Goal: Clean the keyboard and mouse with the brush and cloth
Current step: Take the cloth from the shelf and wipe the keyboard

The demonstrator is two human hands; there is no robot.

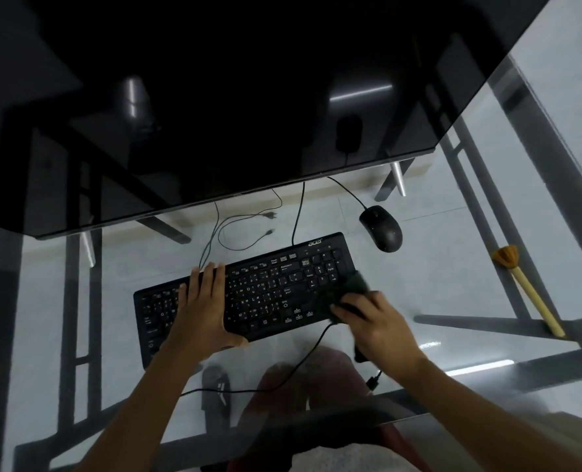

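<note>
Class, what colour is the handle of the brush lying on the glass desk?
Pale yellow, wood-like; the brush shows clearly in the head view.

The left hand (203,303) covers keys at the keyboard's (248,291) middle-left. The dark cloth (347,294), blurred, hides its lower-right corner. Key legends are too small to read.
</note>
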